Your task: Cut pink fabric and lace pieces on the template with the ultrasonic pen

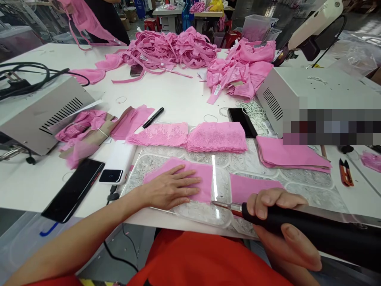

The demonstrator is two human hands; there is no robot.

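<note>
My left hand [174, 186] lies flat with fingers spread on a pink fabric piece [205, 178], which rests on a grey-and-white mottled mat [218, 214] with clear rounded outlines. My right hand [276, 214] is wrapped round a thick black-handled tool [330, 230] with a narrow pointed metal tip. That tip is at the lower right corner of the fabric under my left hand; whether it touches cannot be made out. Just beyond the tool, a second pink fabric piece [253, 186] lies partly behind my right fingers. Two stacks of pink lace pieces [216, 137] sit across the mat's far side.
Grey vented boxes [276, 103] stand right and left. A dark phone [74, 190], white power bank [117, 161] and marker [153, 117] lie leftward. Folded pink fabric [293, 155] and orange thread snips [345, 172] are at right. Pink garments [175, 49] pile up behind; a person [104, 20] stands far left.
</note>
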